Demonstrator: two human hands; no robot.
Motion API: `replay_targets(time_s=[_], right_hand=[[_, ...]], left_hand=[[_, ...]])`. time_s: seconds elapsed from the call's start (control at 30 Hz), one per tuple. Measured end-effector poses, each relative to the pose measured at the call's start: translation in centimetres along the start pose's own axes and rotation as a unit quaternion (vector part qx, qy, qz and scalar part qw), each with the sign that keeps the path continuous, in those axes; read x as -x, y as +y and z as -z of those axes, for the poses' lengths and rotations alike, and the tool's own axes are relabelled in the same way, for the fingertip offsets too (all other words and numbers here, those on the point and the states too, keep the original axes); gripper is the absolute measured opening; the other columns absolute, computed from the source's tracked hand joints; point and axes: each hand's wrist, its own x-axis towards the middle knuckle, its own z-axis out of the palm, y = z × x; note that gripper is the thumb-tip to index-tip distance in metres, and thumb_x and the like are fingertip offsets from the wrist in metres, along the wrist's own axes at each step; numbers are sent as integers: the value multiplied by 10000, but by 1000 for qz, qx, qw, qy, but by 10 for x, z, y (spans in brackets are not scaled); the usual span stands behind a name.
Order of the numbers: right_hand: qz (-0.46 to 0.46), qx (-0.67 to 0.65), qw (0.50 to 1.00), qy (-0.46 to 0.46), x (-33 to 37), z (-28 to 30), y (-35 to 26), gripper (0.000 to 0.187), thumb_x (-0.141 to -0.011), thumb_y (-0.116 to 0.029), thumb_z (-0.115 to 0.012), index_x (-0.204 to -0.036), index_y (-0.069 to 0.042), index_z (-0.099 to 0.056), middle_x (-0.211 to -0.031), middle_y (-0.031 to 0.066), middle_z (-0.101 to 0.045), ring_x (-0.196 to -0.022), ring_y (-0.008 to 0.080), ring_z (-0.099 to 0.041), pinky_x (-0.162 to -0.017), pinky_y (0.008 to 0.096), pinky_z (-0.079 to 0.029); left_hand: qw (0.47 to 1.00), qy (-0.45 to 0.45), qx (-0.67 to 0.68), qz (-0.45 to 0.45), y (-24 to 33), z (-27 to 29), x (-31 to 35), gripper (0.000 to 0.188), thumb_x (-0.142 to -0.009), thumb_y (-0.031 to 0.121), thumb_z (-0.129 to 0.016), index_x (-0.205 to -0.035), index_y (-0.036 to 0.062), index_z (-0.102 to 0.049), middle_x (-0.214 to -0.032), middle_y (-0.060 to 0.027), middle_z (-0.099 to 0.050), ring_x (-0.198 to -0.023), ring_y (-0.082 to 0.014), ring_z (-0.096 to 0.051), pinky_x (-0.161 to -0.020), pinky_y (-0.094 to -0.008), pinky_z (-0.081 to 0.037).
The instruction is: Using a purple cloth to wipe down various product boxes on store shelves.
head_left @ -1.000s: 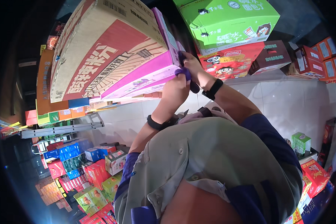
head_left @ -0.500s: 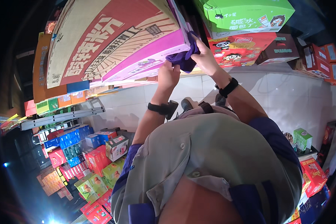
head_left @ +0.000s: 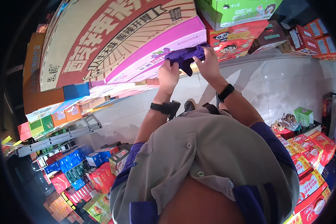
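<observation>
A crumpled dark purple cloth (head_left: 186, 56) stretches between my two hands, in front of the stacked cartons. My left hand (head_left: 168, 75) pinches its left end, with the fingers curled. At the other end my right hand (head_left: 208, 66) grips it between thumb and fingers. Just behind the cloth stands a pink-purple carton (head_left: 156, 50) with a grape picture. Against it is a large tan carton (head_left: 112, 44) with red print. Whether the cloth touches the pink carton I cannot tell.
Right of the cloth, a green carton (head_left: 239, 15) rests on a red carton (head_left: 235, 39) with cartoon figures. A metal ladder (head_left: 59, 140) lies at the left. Stacked goods (head_left: 76, 160) fill the lower left, and red boxes (head_left: 310, 149) the lower right. Pale tiles (head_left: 250, 82) cover the floor.
The cloth, bunched at the pink carton's corner before, is now spread wider between my hands. My right hand has come down and slightly right. The view has shifted a little.
</observation>
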Motion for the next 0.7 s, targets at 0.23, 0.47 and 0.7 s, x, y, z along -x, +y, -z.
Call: replay_targets(time_s=[0.23, 0.47, 0.7], right_hand=[[77, 64, 995, -23, 27, -47, -31, 430, -792, -132, -736, -1181, -13, -599, -1158, 173, -559, -1046, 363, -534, -901, 439, -439], [95, 4, 989, -111, 57, -118, -78, 329, -828, -57, -617, -1149, 14, -618, -1141, 204, -561, -1086, 376, -550, -921, 421, -466], [172, -16, 969, -177, 66, -143, -75, 227, -806, -42, -587, -1021, -19, -657, -1085, 134, -606, -1051, 326, -587, -882, 391, -503]], left_hand=[[944, -26, 251, 212, -61, 42, 10, 214, -911, 124, -552, -852, -82, -551, -683, -170, -655, -527, -246, -681, -450, -308, -540], [899, -28, 320, 297, -117, 92, 17, 297, -942, 136, -434, -1135, -61, -543, -956, -223, -672, -771, -298, -708, -665, -363, -592], [851, -49, 444, 276, -138, 84, 22, 346, -950, 110, -390, -1203, -75, -537, -1070, -195, -651, -935, -295, -684, -816, -397, -588]])
